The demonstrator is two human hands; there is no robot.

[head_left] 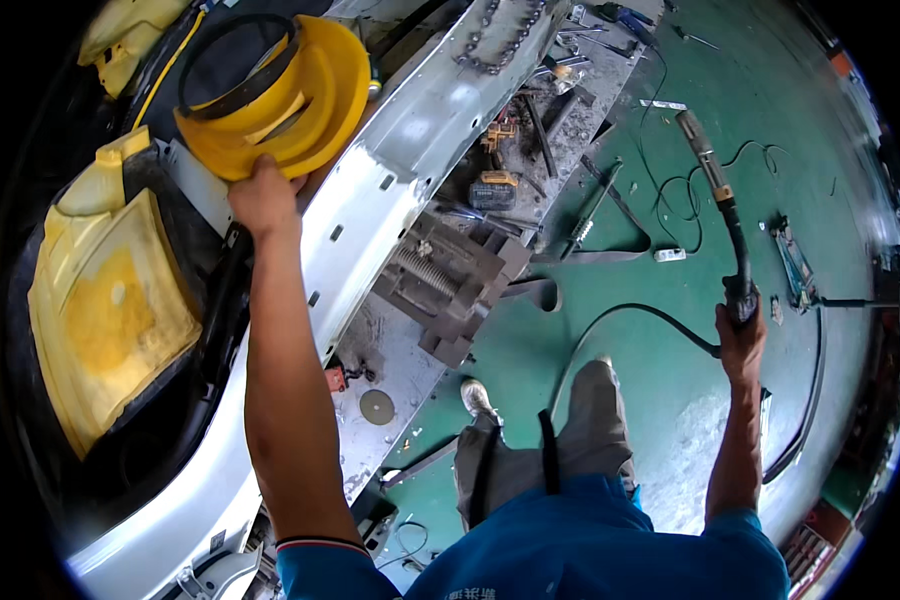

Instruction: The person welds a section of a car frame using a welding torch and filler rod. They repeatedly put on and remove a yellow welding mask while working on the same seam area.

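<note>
While left hand [266, 202] grips yellow headgear [344, 88] | right hand [741, 345] clasps torch [711, 168] beyond bench [410, 388] edge

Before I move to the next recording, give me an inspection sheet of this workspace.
Surface: grey workbench, dirty, with a heavy vise
Things in hand: torch-like tool; yellow headgear, by its look
Clutter: cordless power tool and round disc on the workbench
Hands: left hand grips the headgear's edge; right hand grips the torch-like tool
Cables: black hose arcing over the green floor
Surroundings: pale metal bodywork, yellow padded piece
</note>
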